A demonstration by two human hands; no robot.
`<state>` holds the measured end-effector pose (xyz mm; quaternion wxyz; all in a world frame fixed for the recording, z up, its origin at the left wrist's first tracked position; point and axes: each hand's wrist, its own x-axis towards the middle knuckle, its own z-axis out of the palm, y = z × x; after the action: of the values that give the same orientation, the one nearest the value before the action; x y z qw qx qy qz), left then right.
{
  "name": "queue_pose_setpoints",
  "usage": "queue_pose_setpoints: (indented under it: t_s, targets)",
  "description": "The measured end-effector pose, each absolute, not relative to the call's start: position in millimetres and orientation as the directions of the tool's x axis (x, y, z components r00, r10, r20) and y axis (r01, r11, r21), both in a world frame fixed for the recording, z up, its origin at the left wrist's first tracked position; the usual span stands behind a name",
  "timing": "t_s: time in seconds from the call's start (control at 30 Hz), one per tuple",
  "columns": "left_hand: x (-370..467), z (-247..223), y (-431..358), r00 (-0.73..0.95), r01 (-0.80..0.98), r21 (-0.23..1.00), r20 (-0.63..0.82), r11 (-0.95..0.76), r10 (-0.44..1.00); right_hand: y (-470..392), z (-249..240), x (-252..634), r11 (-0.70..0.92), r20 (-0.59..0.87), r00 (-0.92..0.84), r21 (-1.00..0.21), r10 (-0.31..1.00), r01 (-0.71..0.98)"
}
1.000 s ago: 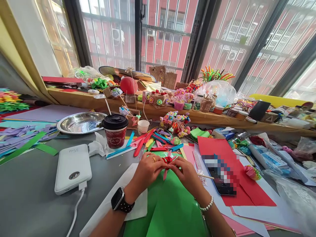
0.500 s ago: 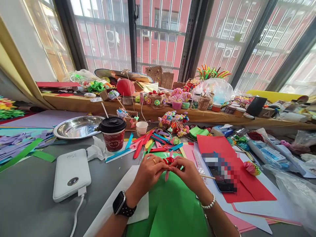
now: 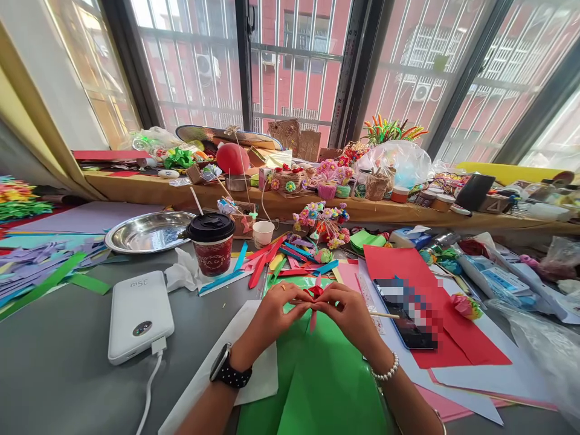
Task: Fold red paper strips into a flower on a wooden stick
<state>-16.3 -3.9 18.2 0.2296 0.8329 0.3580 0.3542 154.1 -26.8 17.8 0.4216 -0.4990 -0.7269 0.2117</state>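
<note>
Between my two hands is a small folded red and pink paper piece [image 3: 316,292], its pink strip ends sticking out above and below. My left hand [image 3: 280,308], with a ring and a watch, pinches its left side. From the right, my right hand [image 3: 343,307] pinches the other side with thumb and fingers. The fingertips hide part of the folds. Both hands are over the green paper sheets [image 3: 330,380]. A thin wooden stick [image 3: 384,315] juts out to the right of my right hand.
Left stand a white power bank [image 3: 141,317] with a cable, a lidded cup [image 3: 211,244] and a metal plate [image 3: 122,241]. Coloured paper strips [image 3: 267,260] lie beyond my hands. Right, a phone [image 3: 403,314] rests on red paper [image 3: 480,347]. A cluttered ledge [image 3: 290,202] runs along the window.
My left fingers have shifted, and its thumb now shows more clearly at the lower edge of the paper piece. The whole view has moved slightly.
</note>
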Motion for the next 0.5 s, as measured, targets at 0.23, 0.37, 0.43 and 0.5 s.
queue_pose_setpoints:
  t_s: [0.23,0.37,0.43,0.5]
  targets:
    - [-17.5,13.2,-1.2,0.452,0.409,0.712,0.385,-0.571,0.805,-27.7,14.3,151.5,0.449,0.459,-0.163,-0.629,0.873,0.635]
    - [-15.4,9.8,-0.4,0.445,0.5,0.57,0.477,-0.652,0.758,-25.9,8.4,150.2,0.496,0.51,-0.221,-0.499,0.831,0.711]
    - [-14.4,8.5,-0.3,0.449,0.557,0.479,0.513,-0.678,0.731,-24.9,6.3,149.6,0.517,0.525,-0.258,-0.437,0.811,0.736]
    - [-13.9,7.6,-0.2,0.459,0.594,0.409,0.534,-0.693,0.71,-24.4,5.3,149.2,0.529,0.532,-0.281,-0.399,0.799,0.749]
